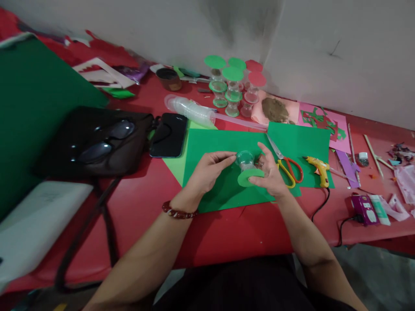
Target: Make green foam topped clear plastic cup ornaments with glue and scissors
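Above the green card sheet (223,196) on the table (227,235), left of the scissors (280,157), holds a green-capped plastic-cup hourglass (247,166) in the right hand (271,176) and pinches its far rim (245,152) with the left hand (206,172).

Here it is, the clear plastic hourglass piece (247,166), up between the hands!
See-through body, pinched at the waist, flaring to a round, green-looking rim (245,156) at the far end; and at the near end, look, a flat green disc (249,178) spreading wider than the waist. The whole piece sits tilted over the green sheet (223,140), between left hand (211,170) and right hand (271,176).
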Available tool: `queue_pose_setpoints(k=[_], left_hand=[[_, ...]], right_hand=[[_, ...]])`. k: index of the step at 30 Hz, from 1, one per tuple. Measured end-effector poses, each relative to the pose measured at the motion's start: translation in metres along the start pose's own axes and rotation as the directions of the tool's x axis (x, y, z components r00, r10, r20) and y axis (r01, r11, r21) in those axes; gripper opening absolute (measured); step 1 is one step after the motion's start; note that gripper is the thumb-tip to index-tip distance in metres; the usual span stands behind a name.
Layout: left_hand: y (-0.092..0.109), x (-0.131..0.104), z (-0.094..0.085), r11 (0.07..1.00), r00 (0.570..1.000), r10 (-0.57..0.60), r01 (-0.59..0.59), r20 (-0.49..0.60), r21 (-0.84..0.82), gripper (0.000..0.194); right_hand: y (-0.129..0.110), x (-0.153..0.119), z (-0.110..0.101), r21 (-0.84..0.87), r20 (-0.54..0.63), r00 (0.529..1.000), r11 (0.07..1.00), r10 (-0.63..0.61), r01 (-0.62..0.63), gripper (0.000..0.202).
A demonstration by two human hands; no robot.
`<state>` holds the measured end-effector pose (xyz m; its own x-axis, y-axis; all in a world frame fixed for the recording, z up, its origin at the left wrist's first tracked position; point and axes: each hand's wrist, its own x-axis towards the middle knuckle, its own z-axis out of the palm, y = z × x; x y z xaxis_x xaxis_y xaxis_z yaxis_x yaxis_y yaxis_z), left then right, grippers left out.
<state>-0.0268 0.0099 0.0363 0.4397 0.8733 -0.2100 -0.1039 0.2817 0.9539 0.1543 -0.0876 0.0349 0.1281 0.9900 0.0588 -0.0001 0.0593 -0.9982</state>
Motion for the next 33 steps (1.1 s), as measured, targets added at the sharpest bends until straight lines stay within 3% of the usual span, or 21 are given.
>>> queue_pose_setpoints(k=[8,13,16,18,20,33], left_hand=[[0.002,-0.002,-0.003,0.953,0.991,0.123,-0.105,-0.044,0.284,0.034],[-0.002,0.000,-0.001,0.986,0.992,0.087,-0.074,-0.087,0.147,0.036],[-0.001,0.000,0.001,0.999,0.997,0.031,-0.028,-0.068,0.037,0.037],[0.000,-0.001,0.001,1.000,0.999,-0.001,0.001,-0.050,-0.007,0.035],[0.001,-0.002,0.001,0.999,0.999,-0.027,0.026,-0.042,-0.033,0.031],[-0.001,-0.006,0.010,0.995,0.989,-0.075,0.067,-0.128,-0.071,0.025]], right_hand=[[-0.006,-0.001,0.005,0.027,-0.030,0.996,0.996,0.081,-0.081,0.116],[-0.007,0.000,0.003,0.116,-0.035,0.994,0.988,0.102,-0.097,0.118],[-0.010,0.003,-0.001,0.157,-0.109,0.985,0.981,0.135,-0.117,0.083],[-0.012,0.005,-0.002,0.130,-0.199,0.967,0.982,0.160,-0.136,0.057],[-0.012,0.005,-0.001,0.064,-0.250,0.954,0.986,0.165,-0.153,0.043],[-0.015,-0.001,0.013,-0.309,-0.293,0.956,0.949,-0.027,-0.068,0.036]])
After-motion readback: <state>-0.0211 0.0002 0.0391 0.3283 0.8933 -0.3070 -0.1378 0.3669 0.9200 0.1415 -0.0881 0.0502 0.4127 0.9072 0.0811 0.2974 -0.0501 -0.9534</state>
